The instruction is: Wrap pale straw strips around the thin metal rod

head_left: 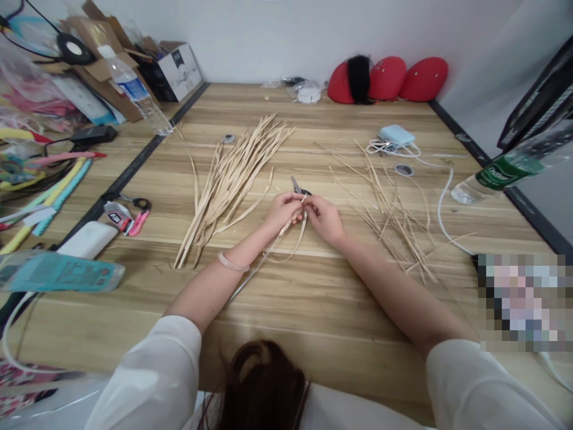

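My left hand (pixel 283 211) and my right hand (pixel 325 218) meet at the middle of the wooden table (pixel 313 310), both pinching a pale straw strip (pixel 293 242) that loops down toward me. A clear bangle sits on my left wrist. Scissors (pixel 299 187) lie just behind my fingers. A bundle of wide straw strips (pixel 233 179) lies to the left of my hands. Thin straw slivers (pixel 394 209) are scattered to the right.
Red helmets (pixel 389 77) rest against the far wall. A blue power bank (pixel 396 135) with white cable, a water bottle (pixel 505 170) at right, another bottle (pixel 134 89), boxes and clutter at left, a white case (pixel 87 239), pink cutters (pixel 129 218).
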Available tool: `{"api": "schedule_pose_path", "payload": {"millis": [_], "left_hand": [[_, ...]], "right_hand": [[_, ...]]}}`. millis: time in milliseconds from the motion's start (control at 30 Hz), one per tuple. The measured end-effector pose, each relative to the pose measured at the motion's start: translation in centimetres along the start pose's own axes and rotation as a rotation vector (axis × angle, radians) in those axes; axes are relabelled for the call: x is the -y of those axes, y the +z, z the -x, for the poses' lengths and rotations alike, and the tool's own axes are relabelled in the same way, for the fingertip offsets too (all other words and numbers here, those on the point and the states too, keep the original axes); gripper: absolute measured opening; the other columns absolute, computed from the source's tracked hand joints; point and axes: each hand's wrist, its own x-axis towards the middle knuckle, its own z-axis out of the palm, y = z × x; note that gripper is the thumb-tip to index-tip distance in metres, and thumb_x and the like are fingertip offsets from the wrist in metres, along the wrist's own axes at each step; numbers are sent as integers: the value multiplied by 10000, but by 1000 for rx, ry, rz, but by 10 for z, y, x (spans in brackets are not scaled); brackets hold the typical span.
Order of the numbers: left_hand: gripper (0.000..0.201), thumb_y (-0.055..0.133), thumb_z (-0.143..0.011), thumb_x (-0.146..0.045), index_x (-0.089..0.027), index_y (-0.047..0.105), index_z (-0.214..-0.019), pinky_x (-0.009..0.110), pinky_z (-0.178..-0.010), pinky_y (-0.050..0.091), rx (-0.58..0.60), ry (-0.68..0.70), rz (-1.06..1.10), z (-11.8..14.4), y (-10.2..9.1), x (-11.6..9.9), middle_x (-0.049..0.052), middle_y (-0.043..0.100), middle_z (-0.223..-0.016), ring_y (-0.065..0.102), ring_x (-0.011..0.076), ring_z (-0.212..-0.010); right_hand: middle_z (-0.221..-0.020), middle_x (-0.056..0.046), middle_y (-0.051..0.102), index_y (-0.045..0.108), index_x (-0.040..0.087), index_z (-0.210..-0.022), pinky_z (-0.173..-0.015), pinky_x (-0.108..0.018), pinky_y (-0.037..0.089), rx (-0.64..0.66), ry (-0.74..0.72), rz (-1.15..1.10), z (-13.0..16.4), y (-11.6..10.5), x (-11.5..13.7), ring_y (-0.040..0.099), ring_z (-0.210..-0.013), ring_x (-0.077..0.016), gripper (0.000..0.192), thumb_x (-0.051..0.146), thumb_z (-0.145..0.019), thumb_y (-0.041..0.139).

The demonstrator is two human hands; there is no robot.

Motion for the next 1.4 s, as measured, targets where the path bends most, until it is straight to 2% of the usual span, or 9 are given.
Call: {"api": "schedule_pose_path", "payload": {"millis": [300, 633, 900, 1100, 1400], "left_hand": [[240, 550, -627, -78, -115, 576, -863, 158, -343, 303, -6, -54, 95, -1, -2, -4, -32, 561, -495, 498, 68, -384], [266, 544, -605, -54, -121, 569, -861, 144, -335, 224, -32, -122, 210, -2, -2, -8, -24, 584, -567, 479, 49, -377], [228, 548, -613, -87, -127, 562, -837, 149, -320, 204, -43, -88, 185, -2, -3, -7, -24, 584, -558, 477, 58, -364], [180, 552, -640, -102, -142, 558, -815, 141, -328, 222, -37, -60, 110, 0, -2, -5, -42, 534, -474, 470, 61, -361], [185, 577, -647, -127, -153, 555, -830, 138, -318, 228, -7, -32, 51, -3, -3, 0, -48, 546, -510, 469, 53, -362]], "right_hand": [[-777, -30, 650, 579, 197, -868, -626, -255, 441, -29, 40, -24, 1, 0, 3, 566, -635, -138, 76, 212, -856, 506], [-812, -50, 710, 695, 193, -929, -637, -270, 487, -84, -10, -11, 1, 3, -1, 615, -651, -145, 187, 230, -867, 523], [-829, -59, 719, 720, 195, -925, -684, -289, 506, -77, -67, -13, 1, 2, 0, 648, -732, -164, 195, 201, -866, 534], [-822, -53, 709, 697, 188, -875, -688, -283, 505, -83, -53, -18, 1, 1, 0, 645, -733, -162, 137, 203, -858, 562], [-831, -57, 688, 647, 185, -881, -656, -272, 465, -50, -12, 30, 2, 1, 2, 619, -717, -161, 125, 208, -863, 526]]}}
